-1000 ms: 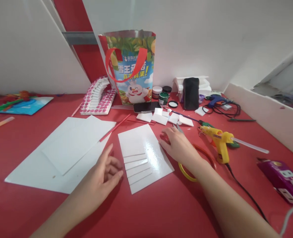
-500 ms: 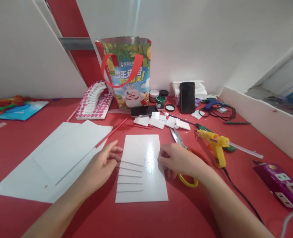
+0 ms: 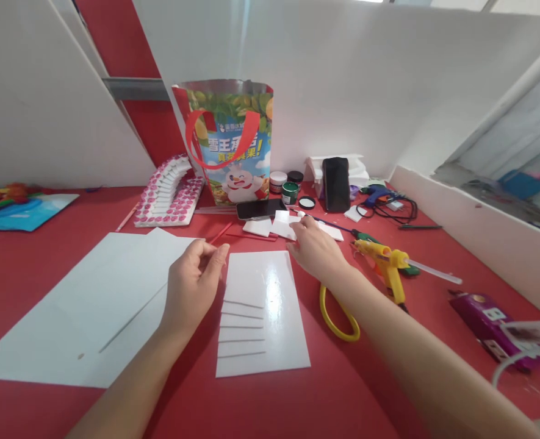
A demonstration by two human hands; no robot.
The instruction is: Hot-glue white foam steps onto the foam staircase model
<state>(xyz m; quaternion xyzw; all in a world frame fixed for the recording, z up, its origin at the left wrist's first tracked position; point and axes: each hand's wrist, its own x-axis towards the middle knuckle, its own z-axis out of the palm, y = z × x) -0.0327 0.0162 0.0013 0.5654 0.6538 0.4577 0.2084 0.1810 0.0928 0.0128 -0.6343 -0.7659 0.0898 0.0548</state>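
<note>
A white rectangular board (image 3: 281,305) lies in front of me, with several thin strips (image 3: 244,340) set in a slightly fanned row across its left part. My left hand (image 3: 195,283) hovers by the board's upper left edge, loosely bent, with no object visible in it. My right hand (image 3: 315,247) is over the small white pieces (image 3: 257,227) beyond the board, fingers apart and pointing down; whether they touch a piece I cannot tell. Beneath my right forearm, scissors show only a yellow handle loop (image 3: 343,329); their blades are hidden.
Large white sheets (image 3: 91,299) cover the left side. A yellow glue gun (image 3: 386,259) and a purple box (image 3: 489,323) are on the right. At the back stand a printed bag (image 3: 237,146), paint jars (image 3: 290,192), a phone (image 3: 336,184) and a pink-dotted white curved model (image 3: 169,195).
My right hand has moved forward from the board's right edge to the small white pieces. My left hand has lifted slightly and its fingers have bent. The view has tilted a little.
</note>
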